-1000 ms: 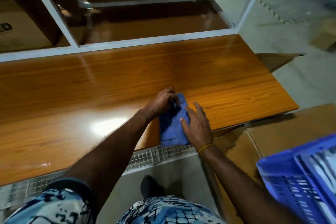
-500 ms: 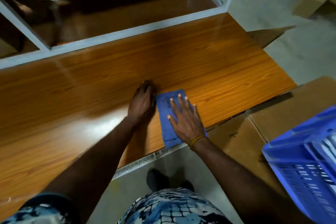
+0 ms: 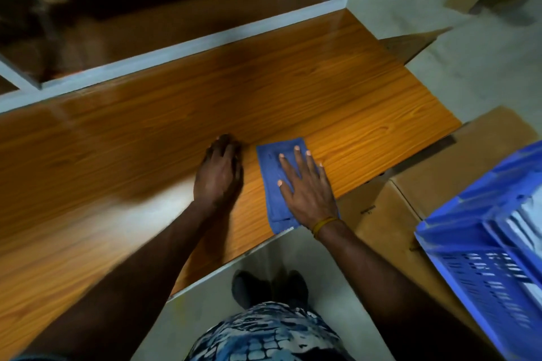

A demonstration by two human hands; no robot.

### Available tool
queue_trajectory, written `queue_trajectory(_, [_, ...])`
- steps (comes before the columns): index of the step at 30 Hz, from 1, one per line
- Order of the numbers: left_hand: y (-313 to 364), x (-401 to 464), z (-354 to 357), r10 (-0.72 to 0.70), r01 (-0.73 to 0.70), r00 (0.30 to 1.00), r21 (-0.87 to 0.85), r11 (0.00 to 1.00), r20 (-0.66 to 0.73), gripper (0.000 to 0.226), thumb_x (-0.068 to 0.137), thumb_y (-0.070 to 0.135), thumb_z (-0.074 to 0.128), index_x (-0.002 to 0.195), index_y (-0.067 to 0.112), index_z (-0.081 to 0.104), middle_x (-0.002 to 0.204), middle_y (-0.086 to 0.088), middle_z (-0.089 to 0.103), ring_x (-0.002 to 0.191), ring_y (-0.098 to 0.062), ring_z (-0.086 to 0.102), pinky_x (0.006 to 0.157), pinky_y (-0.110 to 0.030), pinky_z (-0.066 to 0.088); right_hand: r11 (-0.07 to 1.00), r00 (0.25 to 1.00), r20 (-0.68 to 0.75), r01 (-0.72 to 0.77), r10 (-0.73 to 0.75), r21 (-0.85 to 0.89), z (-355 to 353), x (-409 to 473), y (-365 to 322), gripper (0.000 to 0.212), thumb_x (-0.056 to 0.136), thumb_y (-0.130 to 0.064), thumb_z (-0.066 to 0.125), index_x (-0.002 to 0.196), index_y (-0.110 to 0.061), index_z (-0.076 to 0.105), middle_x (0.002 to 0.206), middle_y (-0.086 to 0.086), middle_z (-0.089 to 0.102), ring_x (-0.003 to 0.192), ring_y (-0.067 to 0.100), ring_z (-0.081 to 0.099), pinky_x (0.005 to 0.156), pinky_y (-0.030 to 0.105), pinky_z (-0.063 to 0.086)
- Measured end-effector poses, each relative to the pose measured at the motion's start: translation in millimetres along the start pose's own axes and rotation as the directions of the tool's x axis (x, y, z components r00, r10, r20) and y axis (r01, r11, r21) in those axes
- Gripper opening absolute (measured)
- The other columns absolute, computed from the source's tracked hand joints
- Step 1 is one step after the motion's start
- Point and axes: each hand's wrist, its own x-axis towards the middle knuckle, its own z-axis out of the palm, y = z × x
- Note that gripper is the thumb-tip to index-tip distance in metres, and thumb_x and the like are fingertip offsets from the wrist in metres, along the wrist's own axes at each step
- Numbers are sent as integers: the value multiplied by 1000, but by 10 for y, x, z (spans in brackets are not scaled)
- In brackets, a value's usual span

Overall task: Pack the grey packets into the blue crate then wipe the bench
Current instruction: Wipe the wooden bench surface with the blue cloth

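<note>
A folded blue cloth (image 3: 271, 164) lies flat on the glossy wooden bench (image 3: 146, 132) near its front edge. My right hand (image 3: 305, 184) presses on the cloth with straight, spread fingers. My left hand (image 3: 218, 176) rests flat on the bare wood just left of the cloth, apart from it. The blue crate (image 3: 481, 261) stands at the lower right on cardboard, and pale grey packets (image 3: 528, 228) show upright inside it.
Brown cardboard boxes (image 3: 457, 173) sit beside the bench's right end under the crate. A white metal frame (image 3: 187, 47) borders the back of the bench with a lower shelf behind it. Grey concrete floor (image 3: 469, 73) lies to the right.
Both hands smoothed the cloth, then the left hand came off it onto the wood. The right hand flattened on top. The view tilted down and right.
</note>
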Motion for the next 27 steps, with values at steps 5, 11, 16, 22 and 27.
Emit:
queue_trajectory(5, [-31,-8,37,-7,7,1000,26,1000,24,40,102,34,38,142,26,41,154,-4,33,138,-28,38,103,-42,45,942,938,-81,-334,336,36,-102,342,479,63,98,-53,24,156,-27,23,163,11,17,150,34,16,115,56,25])
queue_trajectory(11, [100,137,84,75,-76,995,8,997,65,41,97,24,47,137,17,48,150,-10,40,137,-31,39,112,-44,37,981,979,-63,-194,194,6,-34,202,205,63,99,-52,21,156,-28,19,164,9,12,151,31,10,118,51,16])
queue_trajectory(16, [239,245,141,160,-163,975,9,987,155,45,99,33,45,143,22,41,155,-6,33,139,-27,36,111,-41,38,952,952,-45,-303,304,33,-138,246,823,60,102,-48,31,157,-30,14,165,7,7,152,30,5,120,54,17])
queue_trajectory(22, [461,392,208,248,-250,944,-19,968,219,47,96,37,44,142,27,41,156,-4,33,140,-26,37,107,-43,43,927,922,-97,-372,374,38,-91,420,645,63,101,-49,33,157,-25,18,164,13,12,151,34,10,117,56,18])
queue_trajectory(27, [569,510,244,292,-287,927,-53,956,237,47,93,35,46,139,24,45,155,-8,36,138,-30,39,107,-43,42,990,989,-26,-144,144,13,-147,267,1053,62,99,-53,24,157,-33,13,166,4,6,152,28,6,120,50,14])
